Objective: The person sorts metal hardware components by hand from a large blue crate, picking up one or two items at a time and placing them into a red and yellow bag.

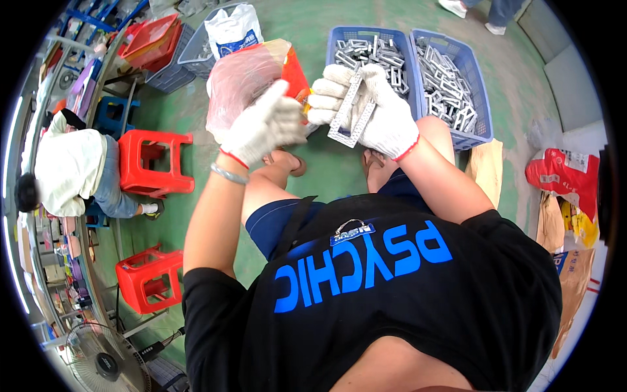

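Observation:
My right hand (pixel 392 121), in a white knit glove with a red cuff, grips a silver-grey rectangular metal frame (pixel 342 132) with dotted faces. The frame is tilted, and the gloved fingers and thumb hold it from the far side. I cannot tell whether it is one piece or two together. My left hand (pixel 266 124), gloved the same way, is slightly blurred beside a clear plastic bag (pixel 236 81) in an orange-red container. Its thumb stands apart from the fingers, and nothing shows in it. Two blue plastic crates (pixel 484 104) full of similar metal frames (pixel 447 81) stand beyond my right hand.
At the left are red plastic stools (pixel 153 140), a bending person in a white top (pixel 72 163), cluttered shelves and a fan (pixel 106 366). A white bag (pixel 232 29) and red bins (pixel 150 39) stand at far left. Red sacks (pixel 563 176) and brown paper lie right.

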### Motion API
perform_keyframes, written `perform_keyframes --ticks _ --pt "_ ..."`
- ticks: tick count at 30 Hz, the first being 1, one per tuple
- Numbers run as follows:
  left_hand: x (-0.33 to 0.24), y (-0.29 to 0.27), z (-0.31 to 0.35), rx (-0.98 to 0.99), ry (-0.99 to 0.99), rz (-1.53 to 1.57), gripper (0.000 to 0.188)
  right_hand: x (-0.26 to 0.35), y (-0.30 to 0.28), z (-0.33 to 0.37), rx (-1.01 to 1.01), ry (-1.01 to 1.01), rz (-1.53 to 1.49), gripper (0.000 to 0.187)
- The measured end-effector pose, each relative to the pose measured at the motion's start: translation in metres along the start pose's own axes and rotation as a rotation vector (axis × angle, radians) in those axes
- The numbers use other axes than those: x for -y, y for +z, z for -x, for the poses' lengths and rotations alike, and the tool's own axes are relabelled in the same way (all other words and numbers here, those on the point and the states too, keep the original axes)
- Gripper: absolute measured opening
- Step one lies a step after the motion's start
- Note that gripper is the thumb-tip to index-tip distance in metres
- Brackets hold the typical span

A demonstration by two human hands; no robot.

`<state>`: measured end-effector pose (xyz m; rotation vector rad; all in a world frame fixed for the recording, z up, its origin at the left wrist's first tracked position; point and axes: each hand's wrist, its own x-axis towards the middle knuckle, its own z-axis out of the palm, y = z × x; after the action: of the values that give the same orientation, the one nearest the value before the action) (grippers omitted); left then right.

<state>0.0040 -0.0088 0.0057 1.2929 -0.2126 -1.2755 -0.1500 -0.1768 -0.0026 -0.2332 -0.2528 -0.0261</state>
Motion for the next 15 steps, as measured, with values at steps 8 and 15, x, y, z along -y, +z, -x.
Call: perform_keyframes --ticks 8,15 --pt "0.035 0.072 0.029 -0.012 0.295 -0.457 0.029 -0.003 -0.022 0.008 -0.199 -0.149 0.093 0.029" --pt "0.046 0.061 0.027 -0.428 1.064 -0.956 0.022 -0.007 -0.018 0.010 -0.123 -0.204 0.271 0.085"
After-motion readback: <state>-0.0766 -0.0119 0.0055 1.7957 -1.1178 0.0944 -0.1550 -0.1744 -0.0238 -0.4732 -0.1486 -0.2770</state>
